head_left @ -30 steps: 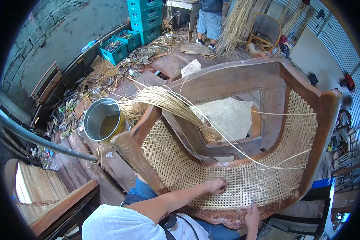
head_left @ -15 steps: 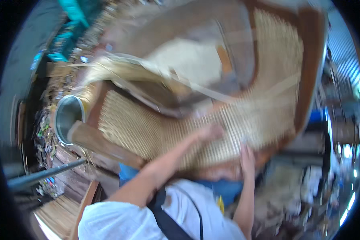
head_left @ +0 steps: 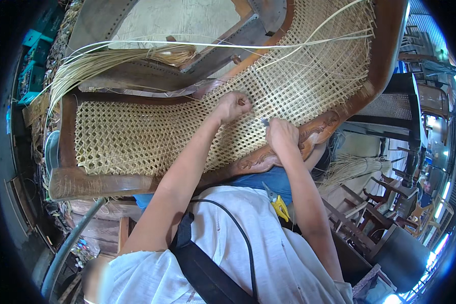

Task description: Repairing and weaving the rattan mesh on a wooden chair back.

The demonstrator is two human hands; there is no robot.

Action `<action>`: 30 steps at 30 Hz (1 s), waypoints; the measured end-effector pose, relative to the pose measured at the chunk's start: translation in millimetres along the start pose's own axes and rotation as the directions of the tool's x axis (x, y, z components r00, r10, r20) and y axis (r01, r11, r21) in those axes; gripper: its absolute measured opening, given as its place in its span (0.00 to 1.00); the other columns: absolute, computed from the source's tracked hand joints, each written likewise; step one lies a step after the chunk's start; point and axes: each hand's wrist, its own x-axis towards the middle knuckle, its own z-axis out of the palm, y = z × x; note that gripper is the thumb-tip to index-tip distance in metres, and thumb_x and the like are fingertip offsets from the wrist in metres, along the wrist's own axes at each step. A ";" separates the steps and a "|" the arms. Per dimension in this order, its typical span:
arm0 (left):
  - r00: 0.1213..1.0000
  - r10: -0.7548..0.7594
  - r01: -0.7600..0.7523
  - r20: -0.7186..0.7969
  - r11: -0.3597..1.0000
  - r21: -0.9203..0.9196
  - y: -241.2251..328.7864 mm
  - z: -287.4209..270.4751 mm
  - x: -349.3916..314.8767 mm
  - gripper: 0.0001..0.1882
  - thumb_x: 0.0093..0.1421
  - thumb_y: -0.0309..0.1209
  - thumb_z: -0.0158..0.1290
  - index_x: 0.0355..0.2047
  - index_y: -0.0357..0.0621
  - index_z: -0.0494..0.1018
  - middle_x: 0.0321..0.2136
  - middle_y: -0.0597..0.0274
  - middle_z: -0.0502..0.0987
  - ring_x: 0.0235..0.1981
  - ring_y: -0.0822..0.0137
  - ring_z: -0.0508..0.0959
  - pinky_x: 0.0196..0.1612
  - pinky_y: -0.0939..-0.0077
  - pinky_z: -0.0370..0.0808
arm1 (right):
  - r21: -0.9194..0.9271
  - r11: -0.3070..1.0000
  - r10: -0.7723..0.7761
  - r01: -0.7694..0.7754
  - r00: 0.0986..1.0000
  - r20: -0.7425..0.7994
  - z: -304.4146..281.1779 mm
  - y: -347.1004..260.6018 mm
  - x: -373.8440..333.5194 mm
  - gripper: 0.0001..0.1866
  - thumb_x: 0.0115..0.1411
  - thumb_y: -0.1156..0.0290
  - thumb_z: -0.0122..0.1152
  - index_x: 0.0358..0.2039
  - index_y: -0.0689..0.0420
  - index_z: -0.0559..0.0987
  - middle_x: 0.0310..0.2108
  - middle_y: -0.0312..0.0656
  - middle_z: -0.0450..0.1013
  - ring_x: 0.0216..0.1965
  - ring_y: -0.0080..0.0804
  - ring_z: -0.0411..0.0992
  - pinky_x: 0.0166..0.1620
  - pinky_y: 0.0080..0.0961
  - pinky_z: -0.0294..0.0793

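Observation:
A woven cane panel in a carved brown wooden frame lies across my lap. My left hand is closed over the middle of the weave, fingers curled together; what they pinch, if anything, is too small to name. To its right, my right hand grips a small tool with a dark metal tip, pointing at the weave near the left fingers. The tool's handle is hidden in the fist. Loose pale cane strands run over the upper right of the panel.
A bundle of cane strands rests on the frame at upper left. Yellow-handled cutters sit at my waist. More cane and several wooden chairs stand to the right. A metal pipe rises at lower left.
The blurred view has steadied and swung, and the frame sits differently in it. Both hands are now higher and further left in view, closer together over the weave. The cutters show more fully.

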 end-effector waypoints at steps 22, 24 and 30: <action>0.989 0.089 -0.111 0.116 0.973 0.200 1.7 12.5 7.7 0.07 0.55 0.29 0.59 0.34 0.42 0.78 0.32 0.57 0.79 0.34 0.61 0.79 0.39 0.68 0.75 | 0.178 0.970 0.164 -0.168 0.986 0.033 20.3 -10.1 22.7 0.12 0.58 0.72 0.59 0.41 0.63 0.74 0.34 0.52 0.76 0.37 0.46 0.77 0.43 0.44 0.76; 0.989 0.061 -0.088 0.134 0.974 0.208 15.2 14.8 6.1 0.07 0.53 0.29 0.59 0.33 0.42 0.78 0.31 0.54 0.80 0.33 0.60 0.80 0.38 0.67 0.76 | 0.223 0.965 0.150 -0.135 0.987 -0.052 31.5 -0.1 19.9 0.12 0.57 0.74 0.58 0.41 0.63 0.74 0.36 0.53 0.75 0.38 0.47 0.77 0.43 0.45 0.76; 0.996 0.013 -0.040 0.090 0.951 0.308 21.6 14.7 -5.7 0.10 0.51 0.29 0.58 0.34 0.41 0.78 0.33 0.55 0.80 0.34 0.59 0.80 0.43 0.68 0.76 | 0.306 0.946 0.215 -0.109 0.917 -0.337 -5.0 72.3 -31.0 0.15 0.52 0.81 0.54 0.42 0.58 0.74 0.39 0.51 0.73 0.40 0.52 0.73 0.44 0.44 0.72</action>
